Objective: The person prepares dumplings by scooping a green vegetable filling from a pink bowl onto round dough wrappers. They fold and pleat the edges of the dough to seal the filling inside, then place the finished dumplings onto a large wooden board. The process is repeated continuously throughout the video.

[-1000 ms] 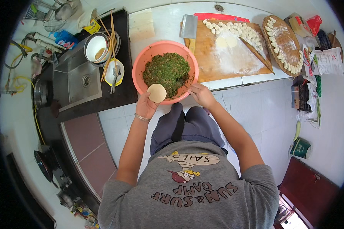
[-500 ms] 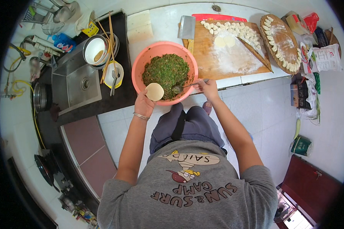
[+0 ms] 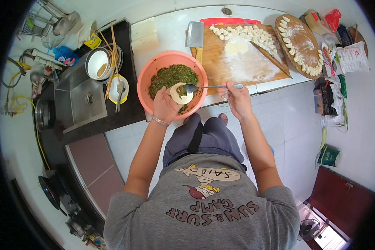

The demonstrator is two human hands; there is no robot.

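Dough wrapper in left hand

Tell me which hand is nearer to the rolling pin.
Right. The right hand holds a spoon below and left of the rolling pin in the picture; the left hand is farther left, holding a dough wrapper over the pink basin.

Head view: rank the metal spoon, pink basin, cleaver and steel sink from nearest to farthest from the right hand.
1. Metal spoon, held in the right hand.
2. Pink basin, just to the hand's left.
3. Cleaver, farther up and left.
4. Steel sink, far left.
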